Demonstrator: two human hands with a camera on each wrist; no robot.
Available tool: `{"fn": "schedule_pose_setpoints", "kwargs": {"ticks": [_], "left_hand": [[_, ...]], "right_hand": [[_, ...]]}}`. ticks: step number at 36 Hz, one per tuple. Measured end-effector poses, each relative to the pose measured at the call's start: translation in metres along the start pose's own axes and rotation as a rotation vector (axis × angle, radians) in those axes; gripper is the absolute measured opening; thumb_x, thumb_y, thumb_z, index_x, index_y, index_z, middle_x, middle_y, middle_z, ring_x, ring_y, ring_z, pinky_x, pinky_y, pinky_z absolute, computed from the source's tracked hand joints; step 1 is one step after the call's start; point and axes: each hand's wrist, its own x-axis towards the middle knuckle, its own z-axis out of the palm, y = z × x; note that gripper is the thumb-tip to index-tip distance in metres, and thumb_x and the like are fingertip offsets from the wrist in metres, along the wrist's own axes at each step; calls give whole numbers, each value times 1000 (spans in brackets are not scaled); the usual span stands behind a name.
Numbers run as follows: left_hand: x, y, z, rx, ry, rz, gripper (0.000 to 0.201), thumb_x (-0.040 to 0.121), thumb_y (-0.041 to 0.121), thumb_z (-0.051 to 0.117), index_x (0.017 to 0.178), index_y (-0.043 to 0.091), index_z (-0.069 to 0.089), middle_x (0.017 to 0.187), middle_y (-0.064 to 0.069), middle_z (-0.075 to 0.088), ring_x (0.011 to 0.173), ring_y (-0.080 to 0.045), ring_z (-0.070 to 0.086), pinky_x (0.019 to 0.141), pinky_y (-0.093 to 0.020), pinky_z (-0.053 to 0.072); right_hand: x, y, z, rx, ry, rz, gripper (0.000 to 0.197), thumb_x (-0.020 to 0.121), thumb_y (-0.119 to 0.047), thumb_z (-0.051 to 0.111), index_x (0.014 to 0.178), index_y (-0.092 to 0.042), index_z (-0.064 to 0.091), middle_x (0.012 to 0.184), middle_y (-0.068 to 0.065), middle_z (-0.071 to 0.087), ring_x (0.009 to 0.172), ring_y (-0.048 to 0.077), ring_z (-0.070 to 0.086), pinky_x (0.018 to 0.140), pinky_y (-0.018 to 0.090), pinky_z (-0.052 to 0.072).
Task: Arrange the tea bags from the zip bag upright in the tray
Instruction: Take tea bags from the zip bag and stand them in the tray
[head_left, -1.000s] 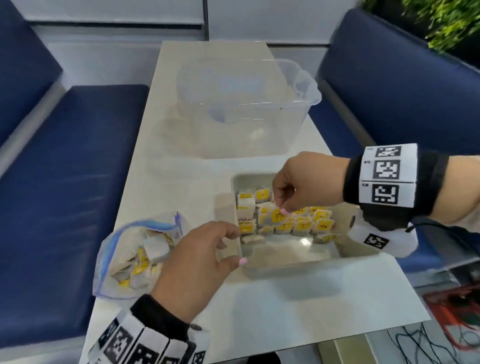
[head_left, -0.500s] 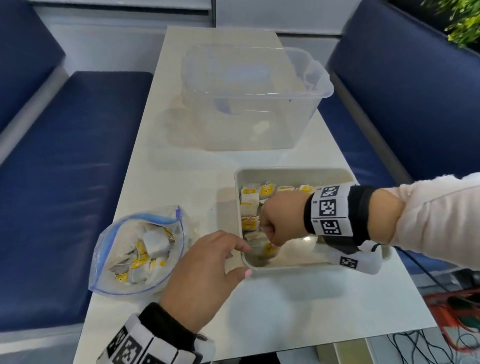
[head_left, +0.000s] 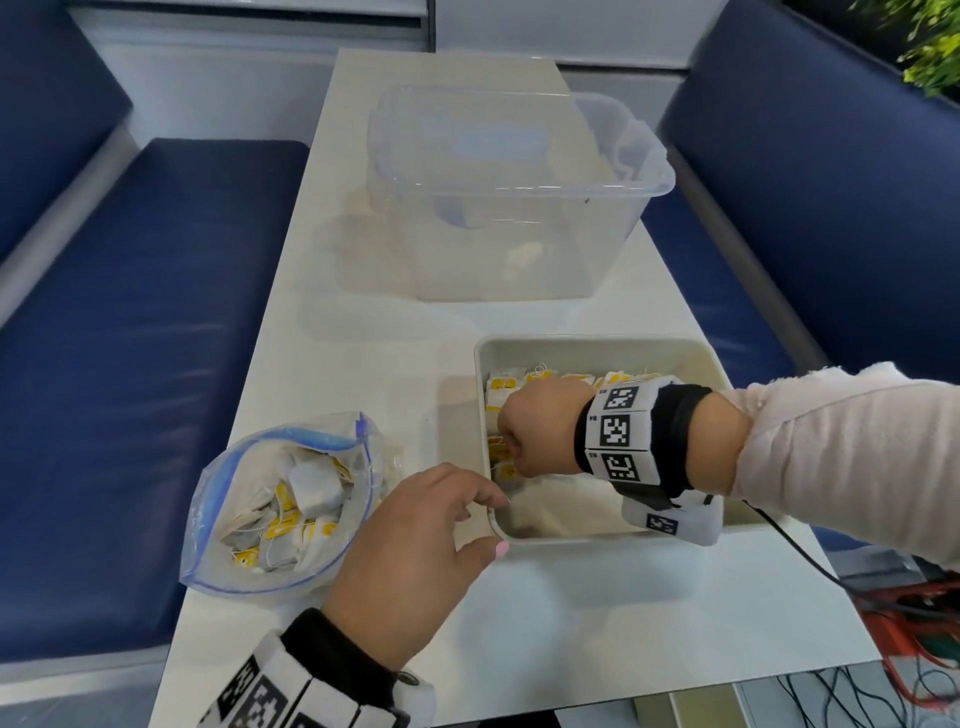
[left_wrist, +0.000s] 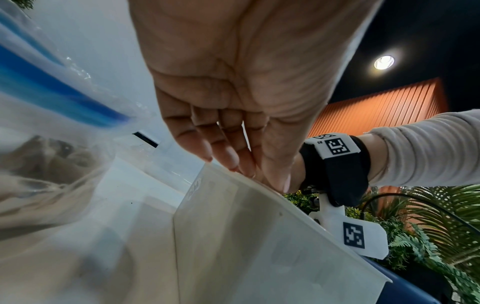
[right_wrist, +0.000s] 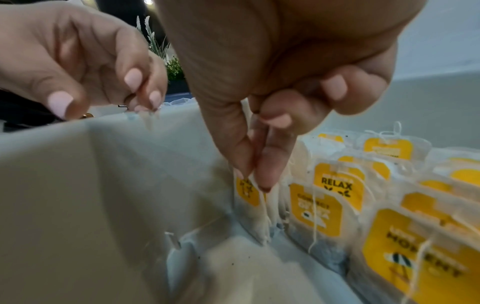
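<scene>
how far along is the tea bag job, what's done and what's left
Done: rows of yellow-labelled tea bags stand upright in the shallow grey tray. In hand: the right hand pinches one tea bag at the row's end while the left hand rests at the tray's corner. Left: the clear blue-zipped zip bag holds many more.

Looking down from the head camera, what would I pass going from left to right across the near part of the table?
Zip bag of tea bags → left hand at the tray's near-left corner → right hand among the tea bags in the tray.
</scene>
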Motion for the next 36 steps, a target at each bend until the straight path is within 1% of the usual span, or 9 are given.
{"fn": "schedule_pose_setpoints", "kwargs": {"ticks": [5, 8, 11, 15, 23, 28, 31, 33, 36], "left_hand": [[0, 0, -1, 3, -9, 3, 32, 79, 31, 71, 91, 52, 49, 98, 26, 53, 92, 4, 49, 78, -12, 40], [1, -1, -2, 7, -2, 7, 35, 79, 31, 72, 88, 53, 47, 97, 25, 53, 91, 3, 50, 77, -13, 41], [0, -1, -2, 18, -1, 9, 35, 79, 32, 72, 85, 54, 45, 97, 26, 53, 90, 5, 50, 76, -13, 41], [1, -1, -3, 11, 11, 0, 35, 77, 33, 73, 83, 54, 46, 96, 26, 53, 89, 4, 51, 77, -18, 44], [0, 0, -7, 2, 24, -6, 35, 76, 32, 75, 83, 54, 47, 96, 27, 54, 89, 3, 51, 77, -18, 44], [-1, 0, -9, 3, 44, 6, 38, 75, 29, 76, 83, 53, 47, 92, 25, 54, 87, 1, 52, 73, -14, 41], [-1, 0, -9, 5, 50, 10, 39, 76, 28, 75, 83, 53, 47, 92, 25, 55, 87, 0, 52, 74, -16, 42], [-1, 1, -9, 8, 46, 8, 38, 76, 29, 75, 83, 53, 47, 93, 26, 54, 87, 1, 52, 75, -17, 43], [-1, 2, -8, 11, 43, 11, 38, 77, 30, 74, 83, 54, 46, 93, 27, 54, 88, 1, 53, 75, -16, 43]], "right_hand": [[4, 0, -2, -30, -44, -7, 21, 86, -30, 58, 99, -17, 67, 94, 1, 66, 79, 21, 57, 46, 18, 31], [6, 1, -2, -9, -61, -13, 21, 83, -32, 62, 97, -16, 68, 94, 1, 67, 82, 21, 61, 49, 19, 35], [6, 4, -1, -1, -64, -20, 23, 81, -32, 65, 96, -15, 67, 92, 2, 67, 84, 21, 62, 53, 22, 40], [6, 6, -2, -1, -66, -24, 26, 81, -35, 68, 98, -15, 67, 94, 2, 67, 88, 23, 62, 63, 27, 43], [6, 11, 0, 24, -75, -12, 31, 77, -39, 71, 96, -16, 66, 94, 2, 68, 88, 22, 63, 69, 30, 50], [6, 12, 3, 19, -67, -14, 34, 79, -43, 68, 98, -15, 65, 93, 2, 66, 88, 22, 62, 65, 28, 46], [8, 10, 6, 16, -59, -3, 33, 80, -46, 65, 94, -15, 65, 85, 1, 64, 81, 22, 61, 60, 27, 45], [10, 7, 7, -4, -53, 3, 31, 80, -47, 63, 85, -16, 63, 73, -1, 59, 73, 21, 59, 56, 25, 43], [13, 4, 6, -46, -23, 12, 32, 82, -44, 61, 66, -18, 51, 64, -3, 50, 65, 20, 54, 50, 22, 38]]}}
